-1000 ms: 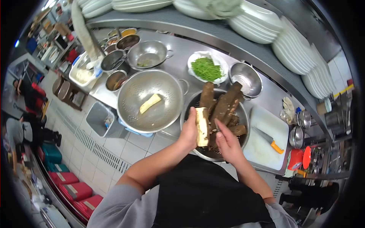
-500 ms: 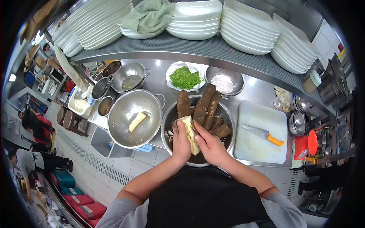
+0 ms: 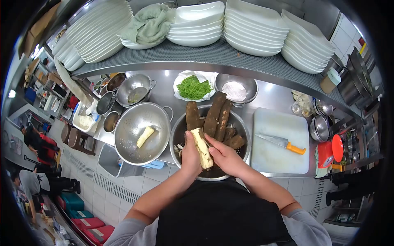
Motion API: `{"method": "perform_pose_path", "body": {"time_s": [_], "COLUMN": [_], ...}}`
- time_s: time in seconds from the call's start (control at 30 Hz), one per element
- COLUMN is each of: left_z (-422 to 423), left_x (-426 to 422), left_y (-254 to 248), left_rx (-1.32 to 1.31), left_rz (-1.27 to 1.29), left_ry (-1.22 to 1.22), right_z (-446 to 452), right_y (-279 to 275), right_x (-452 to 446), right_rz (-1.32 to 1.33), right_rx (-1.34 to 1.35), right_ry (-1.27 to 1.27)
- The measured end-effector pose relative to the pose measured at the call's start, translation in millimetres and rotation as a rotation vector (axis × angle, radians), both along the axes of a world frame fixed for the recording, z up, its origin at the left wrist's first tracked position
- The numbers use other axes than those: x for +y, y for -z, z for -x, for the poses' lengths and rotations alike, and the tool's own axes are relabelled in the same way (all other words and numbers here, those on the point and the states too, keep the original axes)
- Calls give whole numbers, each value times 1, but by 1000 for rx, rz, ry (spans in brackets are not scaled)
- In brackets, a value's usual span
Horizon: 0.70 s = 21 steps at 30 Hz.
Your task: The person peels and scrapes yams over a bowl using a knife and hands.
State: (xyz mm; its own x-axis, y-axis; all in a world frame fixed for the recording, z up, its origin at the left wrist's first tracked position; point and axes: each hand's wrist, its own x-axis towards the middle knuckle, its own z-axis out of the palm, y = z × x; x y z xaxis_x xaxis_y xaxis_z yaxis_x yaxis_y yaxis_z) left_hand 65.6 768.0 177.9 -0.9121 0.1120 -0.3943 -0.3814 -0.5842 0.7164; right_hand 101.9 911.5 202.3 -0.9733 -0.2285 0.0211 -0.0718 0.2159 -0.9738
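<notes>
A pale, peeled piece of cassava root (image 3: pixel 202 149) is held upright-slanting over a steel bowl (image 3: pixel 246 153). My left hand (image 3: pixel 191 153) is wrapped round its left side, thumb along the upper part. My right hand (image 3: pixel 225 155) closes on its right side, with the thumb near the top; its lower fingers are partly hidden. Several thick, brown-skinned cassava roots (image 3: pixel 214 116) stand in the bowl behind my hands, with more brown pieces (image 3: pixel 234 142) lower at the right. Another peeled cassava piece (image 3: pixel 145 136) lies in the steel colander (image 3: pixel 128 123) to the left.
A kitchen knife (image 3: pixel 283 143) with a yellow handle lies on a white cutting board (image 3: pixel 280 162) at the right. Shredded greens (image 3: pixel 194 87) and a strainer bowl (image 3: pixel 251 95) sit behind. Stacked white plates (image 3: pixel 255 35) line the overhead shelf (image 3: pixel 193 57). A person (image 3: pixel 35 180) stands far left.
The held cassava has turned, so more of its pale side faces me and the brown skin seen at its upper left no longer shows. My hands have shifted slightly left in view.
</notes>
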Motion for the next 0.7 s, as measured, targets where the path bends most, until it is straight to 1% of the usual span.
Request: {"method": "perform_pose_path", "body": {"time_s": [0.03,0.07,0.1,0.13,0.17,0.2,0.23,0.3,0.4,0.47,0.57,0.63,0.7], "left_z": [0,3,6,9,10,12,13,14,15,16,16,15,15], "left_x": [-4,-8,-10,-6,-7,-9,-10,-8,-3,1,2,3,2], "left_y": [4,5,5,-8,-15,-19,-23,-30,-34,-34,-30,-31,-31], "left_rx": [-6,20,49,23,22,49,75,60,103,84,62,58,54], "left_rz": [3,-51,-107,-87,-87,-132,-177,-169,-149,-143,-200,-194,-187], "left_ry": [-4,0,6,-52,-52,-64,-75,-79,-126,-221,-214,-229,-242], "right_z": [-4,-7,-12,-19,-26,-32,-34,-38,-38,-41,-42,-42,-41], "right_y": [-27,-43,-45,-45,-43,-34,-31,-28,-33,-33,-35,-30,-19], "right_x": [3,5,7,9,10,11,10,8,5,2,2,0,-2], "right_rz": [-86,-174,-173,-172,-172,-186,-186,-166,-173,-203,-240,-242,-205], "right_rx": [-194,-387,-390,-324,-258,-146,-146,-94,-78,-47,0,16,186], "right_ry": [-40,-80,-82,-88,-92,-82,-80,-74,-83,-60,-31,-25,36]}}
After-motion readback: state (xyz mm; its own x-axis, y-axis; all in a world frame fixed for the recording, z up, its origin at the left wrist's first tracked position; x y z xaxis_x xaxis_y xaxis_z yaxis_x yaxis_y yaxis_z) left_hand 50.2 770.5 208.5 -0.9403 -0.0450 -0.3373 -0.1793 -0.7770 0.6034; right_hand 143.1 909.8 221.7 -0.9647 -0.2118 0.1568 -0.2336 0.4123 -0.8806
